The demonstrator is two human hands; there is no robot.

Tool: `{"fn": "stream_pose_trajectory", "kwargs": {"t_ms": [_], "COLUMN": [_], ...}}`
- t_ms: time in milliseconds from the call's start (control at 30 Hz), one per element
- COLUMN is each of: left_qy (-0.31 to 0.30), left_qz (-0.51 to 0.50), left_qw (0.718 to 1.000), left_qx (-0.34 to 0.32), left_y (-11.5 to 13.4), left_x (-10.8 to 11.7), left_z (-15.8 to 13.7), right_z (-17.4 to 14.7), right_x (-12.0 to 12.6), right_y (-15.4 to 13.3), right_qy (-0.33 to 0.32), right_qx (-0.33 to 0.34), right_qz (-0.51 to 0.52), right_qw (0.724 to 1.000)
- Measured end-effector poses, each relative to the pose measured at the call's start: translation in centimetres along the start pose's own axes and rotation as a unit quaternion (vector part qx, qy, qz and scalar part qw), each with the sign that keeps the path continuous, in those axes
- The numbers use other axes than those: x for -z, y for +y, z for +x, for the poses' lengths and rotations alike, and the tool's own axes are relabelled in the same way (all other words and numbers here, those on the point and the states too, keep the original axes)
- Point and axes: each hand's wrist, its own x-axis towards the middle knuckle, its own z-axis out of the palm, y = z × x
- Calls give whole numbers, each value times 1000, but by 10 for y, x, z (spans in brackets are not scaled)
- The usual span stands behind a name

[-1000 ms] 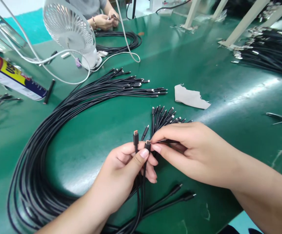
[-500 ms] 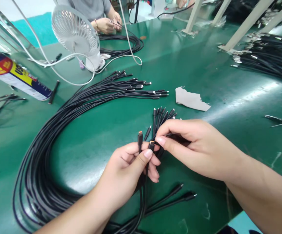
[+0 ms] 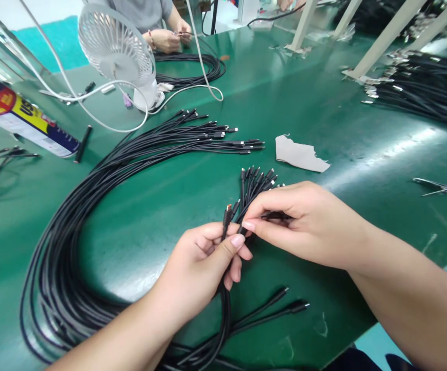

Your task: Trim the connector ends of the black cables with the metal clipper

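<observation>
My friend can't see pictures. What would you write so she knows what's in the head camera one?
Two bare hands work over a green table: the left hand pinches black cable ends upright while the right hand fingers a fan of connector tips. A big loop of black cables curves left; a white fan and another person's hands sit beyond.

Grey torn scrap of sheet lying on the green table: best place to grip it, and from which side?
Judging from the head view, take the grey torn scrap at its pointed right tip, coming in low from the right. It lies flat on the green table, so a thin corner probably lifts easier than the middle, and that side is free of the black cables.
</observation>
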Motion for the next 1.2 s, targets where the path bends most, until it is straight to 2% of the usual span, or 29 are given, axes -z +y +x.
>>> {"fn": "stream_pose_trajectory", "kwargs": {"t_ms": [133, 400, 600, 833, 1200], "left_qy": [-7, -11, -7, -11, -16], "left_qz": [0, 3, -7, -11, -3], "left_qw": [1000, 1000, 1000, 1000, 1000], "left_qx": [-2, 4, 16, 14, 6], "left_y": [1, 1, 1, 1, -5], "left_x": [0, 1, 0, 1, 4], "left_z": [0, 1, 1, 2, 2], "right_z": [-1, -1, 0, -1, 1], "right_x": [-1, -2, 0, -1, -3], "right_y": [0, 0, 2, 4, 9], "right_qy": [10, -1, -20, -8, -12], "right_qx": [13, -4, 18, 42, 29], "right_qz": [-4, 20, 26, 9, 14], "right_qw": [1000, 1000, 999, 999, 999]}}
